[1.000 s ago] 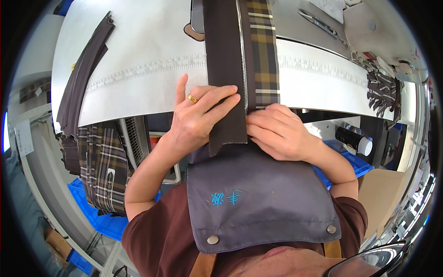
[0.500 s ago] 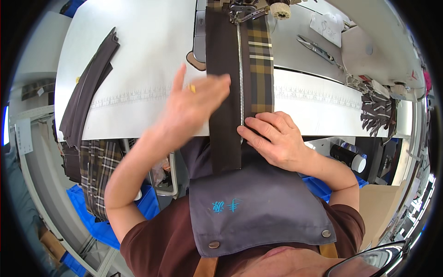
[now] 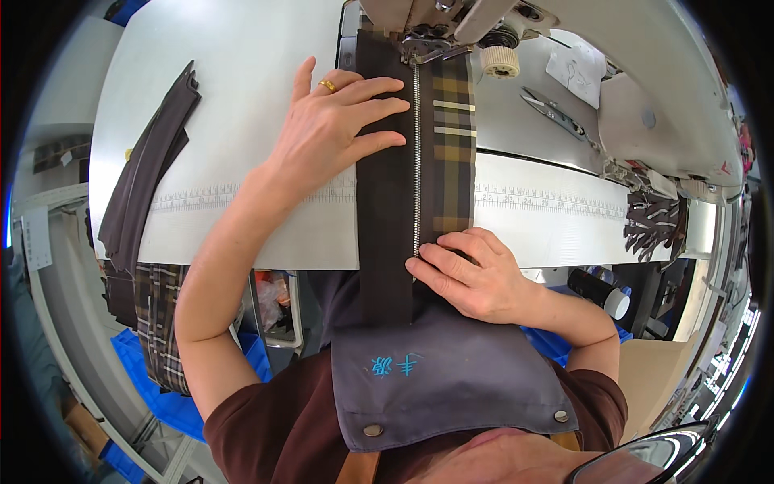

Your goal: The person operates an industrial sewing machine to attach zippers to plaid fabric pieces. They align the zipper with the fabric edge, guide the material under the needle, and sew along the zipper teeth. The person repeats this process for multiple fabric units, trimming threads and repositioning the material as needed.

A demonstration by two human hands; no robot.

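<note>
A metal-toothed zipper (image 3: 417,169) runs lengthwise under the presser foot (image 3: 414,58) of a sewing machine. To its left lies a dark brown fabric strip (image 3: 383,202), its lower end hanging past the table edge onto my apron. On its right is a strip of plaid fabric (image 3: 454,169) in brown, olive and cream. My left hand (image 3: 330,121) is open, fingers spread, fingertips on the dark strip just left of the teeth. Near the table's front edge, my right hand (image 3: 476,276) pinches the zipper's lower part, thumb and fingers together. What lies beneath those fingers is hidden.
Dark fabric pieces (image 3: 153,165) lie on the left of the white table (image 3: 242,97), which carries a printed ruler. Snips (image 3: 555,111) and a white pouch (image 3: 576,73) are at right, with fabric scraps (image 3: 655,222) beyond. Plaid strips (image 3: 161,323) hang over the left front edge.
My left hand has moved up along the dark strip toward the presser foot, its fingers now spread onto the fabric. My right hand stays at the zipper's lower part. The whole view has shifted slightly.
</note>
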